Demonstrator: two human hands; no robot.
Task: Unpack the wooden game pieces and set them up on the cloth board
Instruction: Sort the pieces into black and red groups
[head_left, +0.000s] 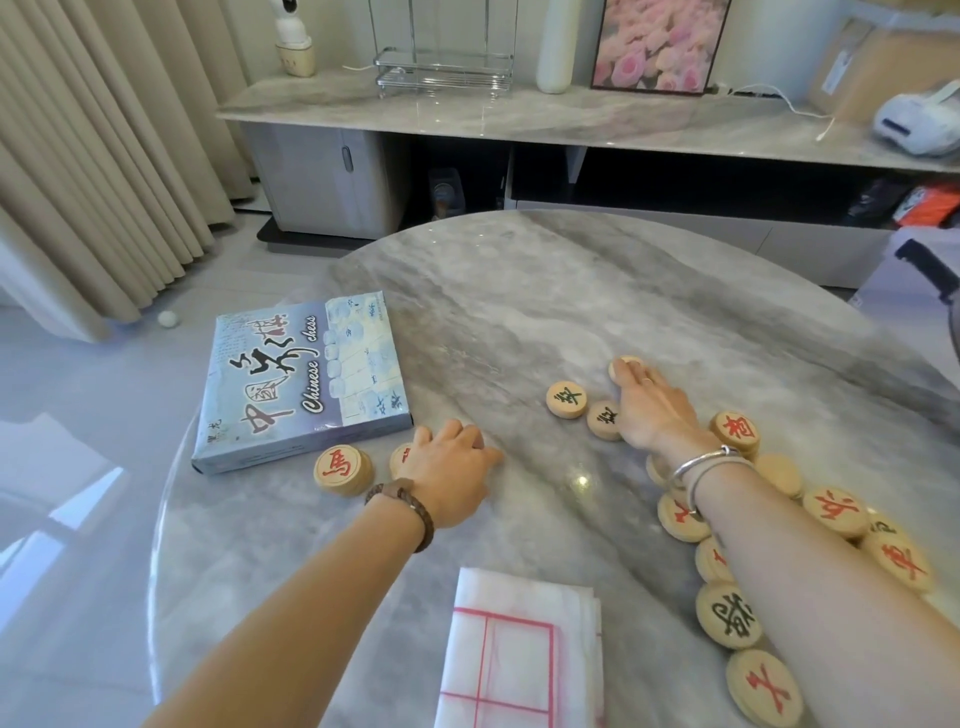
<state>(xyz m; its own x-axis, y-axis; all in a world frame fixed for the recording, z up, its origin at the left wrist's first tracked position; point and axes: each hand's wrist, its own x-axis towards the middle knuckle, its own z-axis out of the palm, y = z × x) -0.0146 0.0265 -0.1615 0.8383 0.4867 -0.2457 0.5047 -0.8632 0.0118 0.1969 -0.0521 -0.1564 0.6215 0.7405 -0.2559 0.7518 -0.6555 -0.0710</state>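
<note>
Round wooden pieces with red or black characters lie scattered on the marble table (519, 312). My left hand (452, 467) rests palm down, its fingers covering part of a red-marked piece (402, 457); another red piece (343, 470) lies just to its left. Farther out, my right hand (649, 405) reaches forward with its fingertips on a plain-faced piece (626, 362). Two black-marked pieces (566, 399) (605, 420) sit left of that hand. Several more pieces (836, 512) lie under and around my right forearm. The folded white cloth board (519, 654) with red lines lies at the near edge.
The blue Chinese chess box (301, 384) lies shut at the table's left edge. Beyond the table stands a long marble sideboard (519, 114) with a wire rack, a vase and a picture. Curtains hang at the left.
</note>
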